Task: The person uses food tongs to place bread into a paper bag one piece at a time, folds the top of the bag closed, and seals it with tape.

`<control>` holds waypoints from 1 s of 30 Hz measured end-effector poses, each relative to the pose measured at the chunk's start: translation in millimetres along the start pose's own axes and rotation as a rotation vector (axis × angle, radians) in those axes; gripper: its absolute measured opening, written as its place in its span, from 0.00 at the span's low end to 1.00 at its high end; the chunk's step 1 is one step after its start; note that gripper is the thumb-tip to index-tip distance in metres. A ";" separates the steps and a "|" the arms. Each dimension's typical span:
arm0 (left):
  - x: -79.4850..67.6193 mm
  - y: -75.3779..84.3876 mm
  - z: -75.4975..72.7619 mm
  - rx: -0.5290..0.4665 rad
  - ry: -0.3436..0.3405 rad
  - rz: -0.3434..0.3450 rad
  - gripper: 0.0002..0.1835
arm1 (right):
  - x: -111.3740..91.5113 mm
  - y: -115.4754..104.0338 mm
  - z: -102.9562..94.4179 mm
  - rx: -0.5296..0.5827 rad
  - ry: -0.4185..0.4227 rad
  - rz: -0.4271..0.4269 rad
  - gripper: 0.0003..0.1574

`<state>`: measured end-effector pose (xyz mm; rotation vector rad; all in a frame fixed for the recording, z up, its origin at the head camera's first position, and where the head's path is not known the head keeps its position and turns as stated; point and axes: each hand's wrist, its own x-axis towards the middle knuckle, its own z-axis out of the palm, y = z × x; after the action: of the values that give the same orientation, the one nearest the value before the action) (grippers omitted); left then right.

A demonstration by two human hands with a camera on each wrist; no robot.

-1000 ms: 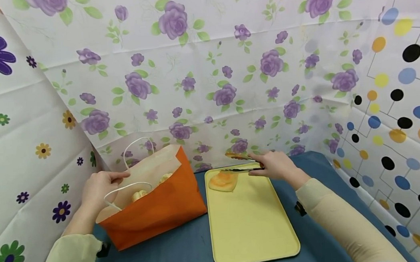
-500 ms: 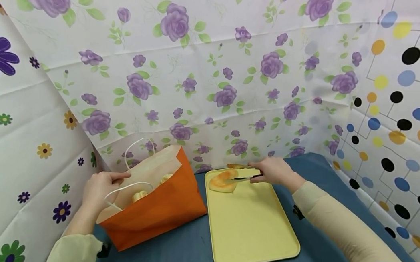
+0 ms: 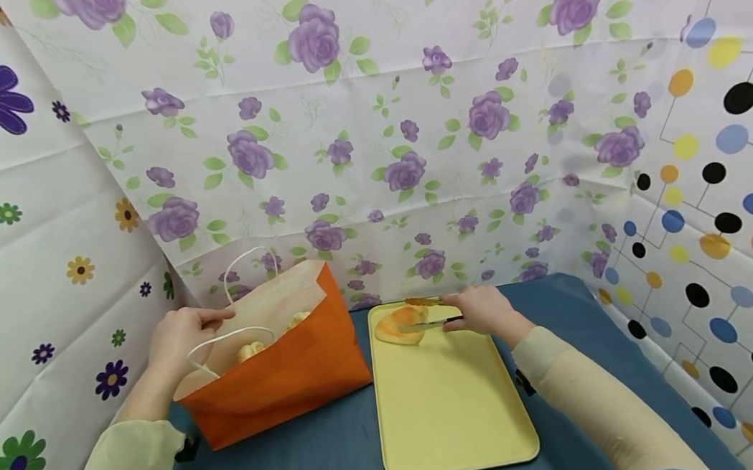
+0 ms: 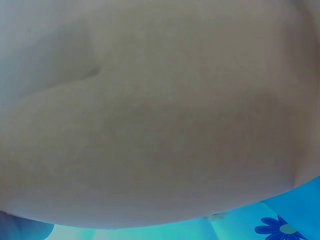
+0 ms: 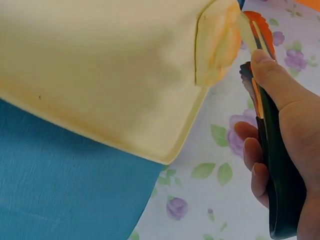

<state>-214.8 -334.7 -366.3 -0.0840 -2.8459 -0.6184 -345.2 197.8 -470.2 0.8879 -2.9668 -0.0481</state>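
My left hand grips the left rim of an orange paper bag with white rope handles. Pale yellow lumps show inside the bag; their kind is unclear. The left wrist view is filled mostly by blurred skin. In my right hand is a pair of tongs with dark handles and gold-orange tips. The tongs' tips are spread at a flat, orange-tinted piece of bread. That bread lies at the far left corner of a yellow tray. One tip reaches over it, the other stands behind.
A blue cloth covers the table under bag and tray. White sheets with purple roses rise behind; a flower-print sheet stands left and a dotted one right. The bag's right side is close to the tray.
My right hand has moved down and slightly left with the tongs, bringing the tips lower onto the bread. The left hand and the bag have stayed nearly still.
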 end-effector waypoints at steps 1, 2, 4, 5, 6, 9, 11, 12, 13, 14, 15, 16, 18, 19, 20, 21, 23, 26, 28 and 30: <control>0.3 -0.5 0.1 -0.001 -0.001 -0.002 0.17 | 1.5 -1.2 0.0 -0.003 -0.002 0.004 0.46; 0.4 -0.3 0.1 -0.002 -0.001 -0.002 0.17 | 2.9 -2.4 0.0 -0.001 -0.004 0.006 0.46; 0.7 -0.5 0.2 -0.004 -0.004 -0.007 0.17 | 5.3 -4.7 0.7 -0.003 -0.014 0.007 0.44; 0.8 -0.6 0.4 -0.005 -0.005 -0.010 0.17 | 5.9 -6.1 0.8 -0.003 -0.022 0.010 0.44; 1.0 -0.7 0.5 -0.005 -0.006 -0.011 0.17 | 6.5 -7.2 1.1 -0.002 -0.030 0.011 0.44; 1.5 -1.1 0.8 -0.004 -0.011 -0.017 0.17 | 6.5 -11.1 1.8 -0.025 -0.043 0.008 0.42; 2.0 -1.4 1.0 -0.006 -0.009 -0.020 0.17 | 5.8 -13.7 1.7 -0.038 -0.046 0.002 0.41; 2.1 -1.5 1.0 -0.008 -0.008 -0.023 0.17 | 5.6 -14.9 1.8 -0.039 -0.042 -0.004 0.39; 2.3 -1.6 1.0 -0.010 -0.009 -0.027 0.17 | 5.3 -16.2 1.6 -0.042 -0.038 -0.009 0.37; 2.3 -1.6 1.0 -0.011 -0.006 -0.029 0.17 | 5.1 -17.1 1.6 -0.044 -0.034 -0.015 0.35; 2.4 -1.7 1.0 -0.012 -0.001 -0.028 0.17 | 4.9 -17.9 1.7 -0.049 -0.028 -0.023 0.32; 2.3 -1.7 0.9 -0.014 -0.001 -0.032 0.17 | 4.8 -18.4 2.1 -0.050 -0.020 -0.032 0.29; 2.4 -1.9 1.2 -0.011 -0.005 -0.036 0.17 | 4.5 -18.9 3.2 -0.062 -0.003 -0.045 0.23; 2.7 -2.1 1.5 -0.006 -0.006 -0.036 0.17 | 4.4 -18.7 4.0 -0.071 0.005 -0.049 0.21; 2.9 -2.1 1.7 -0.003 -0.007 -0.034 0.17 | 4.1 -18.6 5.0 -0.082 0.014 -0.055 0.19; 3.2 -2.2 2.1 -0.002 -0.011 -0.036 0.18 | 3.9 -18.3 6.2 -0.088 0.023 -0.061 0.17; 3.8 -2.3 2.8 0.001 -0.015 -0.037 0.18 | 3.4 -17.8 8.3 -0.099 0.038 -0.070 0.14; 4.2 -2.5 3.2 0.002 -0.011 -0.040 0.18 | 2.4 -16.7 10.7 -0.107 0.055 -0.080 0.12; 3.7 -2.6 2.7 -0.001 -0.009 -0.045 0.18 | 1.4 -16.1 11.3 -0.103 0.065 -0.084 0.11; 3.0 -2.9 2.1 -0.002 -0.008 -0.045 0.18 | 0.0 -16.1 11.6 -0.100 0.075 -0.089 0.11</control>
<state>-218.5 -336.4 -368.6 -0.0229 -2.8618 -0.6318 -337.0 184.5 -482.5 0.9854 -2.8274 -0.1610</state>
